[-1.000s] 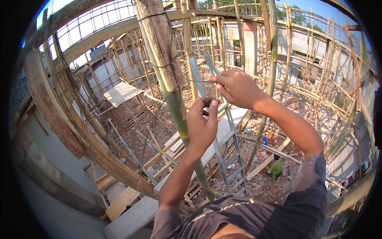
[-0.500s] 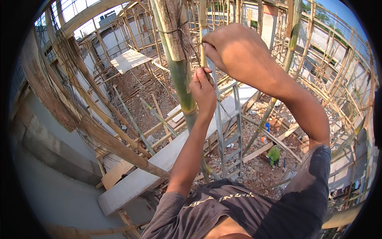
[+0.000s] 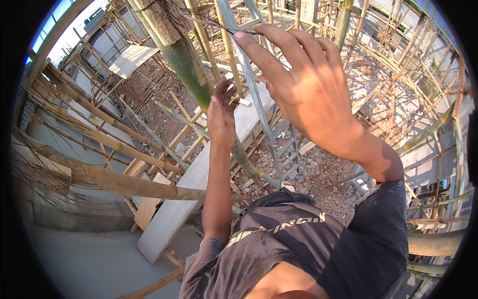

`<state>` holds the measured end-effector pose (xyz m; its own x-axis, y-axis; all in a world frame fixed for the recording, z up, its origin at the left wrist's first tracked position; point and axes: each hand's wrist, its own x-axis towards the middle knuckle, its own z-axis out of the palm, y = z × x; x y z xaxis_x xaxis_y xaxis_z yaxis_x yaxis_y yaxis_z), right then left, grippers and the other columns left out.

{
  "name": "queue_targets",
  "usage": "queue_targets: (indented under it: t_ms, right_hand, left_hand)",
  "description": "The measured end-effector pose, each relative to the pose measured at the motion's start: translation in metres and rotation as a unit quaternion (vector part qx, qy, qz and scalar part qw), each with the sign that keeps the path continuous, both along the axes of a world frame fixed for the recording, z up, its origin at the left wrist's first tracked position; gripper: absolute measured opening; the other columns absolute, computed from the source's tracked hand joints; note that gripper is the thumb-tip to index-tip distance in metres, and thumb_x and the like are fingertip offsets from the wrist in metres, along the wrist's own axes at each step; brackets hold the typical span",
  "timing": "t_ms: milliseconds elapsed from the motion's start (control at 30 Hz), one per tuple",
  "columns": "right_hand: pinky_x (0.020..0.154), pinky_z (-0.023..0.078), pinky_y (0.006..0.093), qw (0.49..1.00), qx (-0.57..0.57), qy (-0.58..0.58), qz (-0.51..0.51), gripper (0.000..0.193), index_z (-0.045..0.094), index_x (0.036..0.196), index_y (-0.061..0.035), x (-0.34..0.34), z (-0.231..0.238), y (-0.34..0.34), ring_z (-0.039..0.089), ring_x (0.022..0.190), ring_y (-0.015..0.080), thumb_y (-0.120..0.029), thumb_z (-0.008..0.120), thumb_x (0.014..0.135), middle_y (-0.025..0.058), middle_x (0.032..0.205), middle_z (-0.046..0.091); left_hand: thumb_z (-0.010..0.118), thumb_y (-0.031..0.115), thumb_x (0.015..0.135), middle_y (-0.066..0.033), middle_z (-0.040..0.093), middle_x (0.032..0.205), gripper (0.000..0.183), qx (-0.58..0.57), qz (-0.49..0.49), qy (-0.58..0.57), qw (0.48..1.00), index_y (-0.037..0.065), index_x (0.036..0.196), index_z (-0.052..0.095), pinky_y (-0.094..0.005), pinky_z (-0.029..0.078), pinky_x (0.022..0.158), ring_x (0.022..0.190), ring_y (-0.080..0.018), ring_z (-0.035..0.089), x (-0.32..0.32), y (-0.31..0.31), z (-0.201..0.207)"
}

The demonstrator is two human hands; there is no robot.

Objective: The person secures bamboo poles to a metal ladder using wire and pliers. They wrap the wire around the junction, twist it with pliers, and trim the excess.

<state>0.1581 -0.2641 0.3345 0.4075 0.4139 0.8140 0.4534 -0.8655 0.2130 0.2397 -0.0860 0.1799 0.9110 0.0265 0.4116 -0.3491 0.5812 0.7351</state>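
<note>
My right hand (image 3: 311, 89) is raised with its fingers stretched out and apart. Thin dark wire strands (image 3: 211, 21) run across its index and middle fingertips; whether they are lightly caught between them I cannot tell. Lower and to the left, my left hand (image 3: 222, 117) is upright beside a thick green bamboo pole (image 3: 186, 70), fingers loosely spread and nothing visible in them. A rough brown wood piece (image 3: 158, 22) lies along the pole's upper part, bound with dark wire. A thinner yellowish pole (image 3: 226, 47) stands just behind the hands.
A metal ladder (image 3: 256, 97) rises behind my right hand. One long pale plank (image 3: 191, 184) slopes across below my left arm. On the left, a thick bamboo pole (image 3: 129, 187) and bundled wires (image 3: 42, 174) jut in. Rubble (image 3: 323, 172) and scaffolding poles spread beyond.
Both hands were closed near the thin pole; now their fingers are spread. The view has shifted, with the bamboo poles now farther left. Wire strands now extend to my right fingertips.
</note>
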Motion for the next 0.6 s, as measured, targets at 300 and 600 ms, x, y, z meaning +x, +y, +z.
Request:
queue_targets:
  t_ms: [300, 600]
  right_hand:
    - [0.102, 0.042, 0.0461, 0.994, 0.092, 0.06, -0.018, 0.048, 0.066, 0.125, -0.0117, -0.028, -0.031, -0.05, 0.054, 0.121, 0.0341, -0.005, 0.074, 0.078, 0.0133, 0.135, 0.055]
    - [0.087, 0.05, 0.0398, 0.946, 0.32, -0.041, -0.036, 0.017, 0.068, 0.106, -0.001, -0.03, -0.125, -0.036, 0.059, 0.105, 0.0291, -0.011, 0.063, 0.093, 0.016, 0.115, 0.06]
  left_hand:
    - [0.058, 0.03, 0.094, -0.0273, 0.069, 0.105, 0.036, 0.66, -0.038, 0.377, 0.648, 0.001, 0.112, 0.07, -0.0467, 0.05, 0.09, 0.105, -0.0416, 0.066, -0.245, 0.147, -0.345]
    - [0.069, 0.011, 0.084, -0.0124, 0.071, 0.102, 0.031, 0.325, -0.074, 0.449, 0.829, -0.002, 0.112, 0.067, -0.0332, 0.049, 0.082, 0.094, -0.0155, 0.063, -0.369, 0.164, -0.327]
